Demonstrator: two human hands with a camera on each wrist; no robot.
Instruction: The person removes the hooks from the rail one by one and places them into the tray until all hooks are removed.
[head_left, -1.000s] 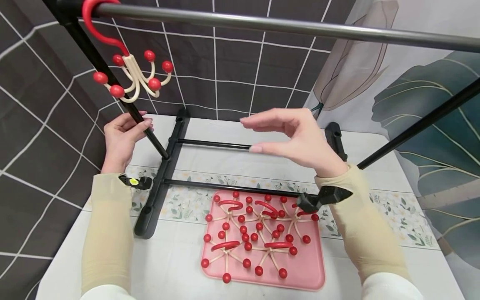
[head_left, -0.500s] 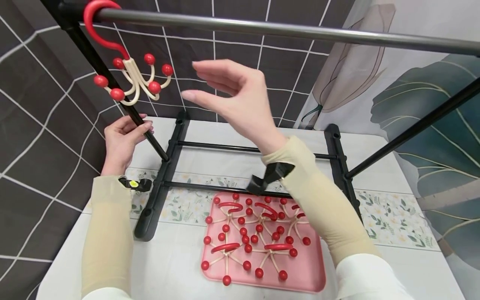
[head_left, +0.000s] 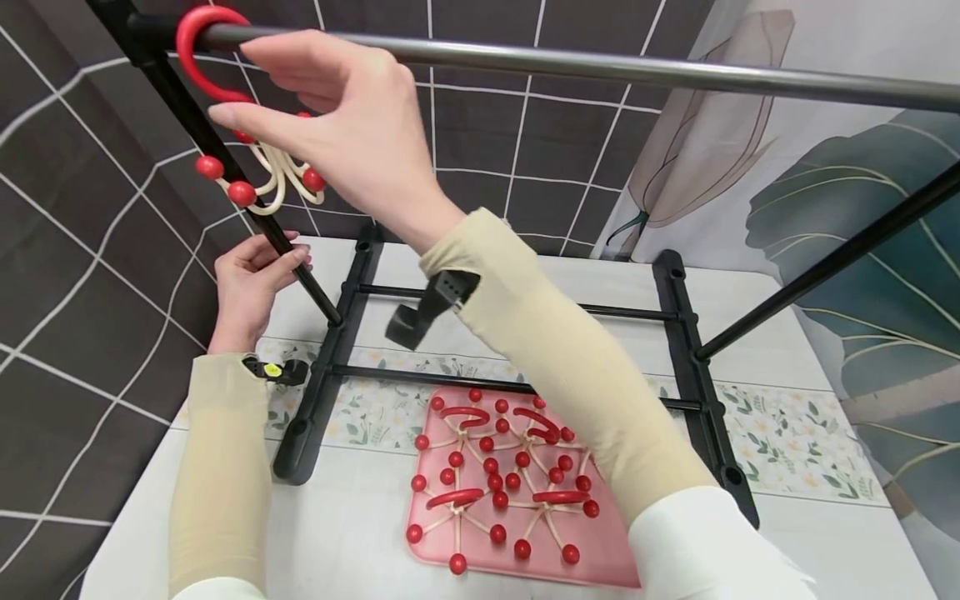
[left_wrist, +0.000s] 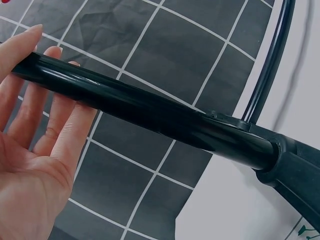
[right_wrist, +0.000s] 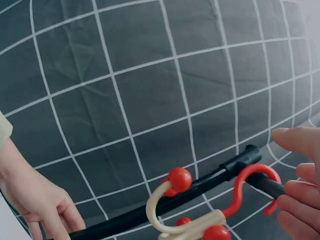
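A multi-arm hanger (head_left: 281, 179) with a red hook, cream arms and red ball tips hangs at the left end of the metal rail (head_left: 570, 63). My right hand (head_left: 352, 117) is raised in front of it, thumb and fingers spread apart. In the right wrist view, its fingertips come close to the hanger's red hook (right_wrist: 241, 187), with nothing held. Lower down, my left hand (head_left: 251, 279) holds the rack's black left post (head_left: 318, 293). The left wrist view shows thumb and fingers on either side of the black post (left_wrist: 135, 107).
A pink tray (head_left: 600, 554) with several similar hangers (head_left: 455, 498) lies on the white table, partly behind my right forearm. The rack's black feet (head_left: 322, 392) and crossbars stand beyond it. Dark gridded cloth (head_left: 487, 125) backs the left and rear; a leaf-patterned curtain (head_left: 862, 225) hangs right.
My right hand has moved left and up from the middle of the rack to the hanging hanger, partly covering it. The left hand stays on the post.
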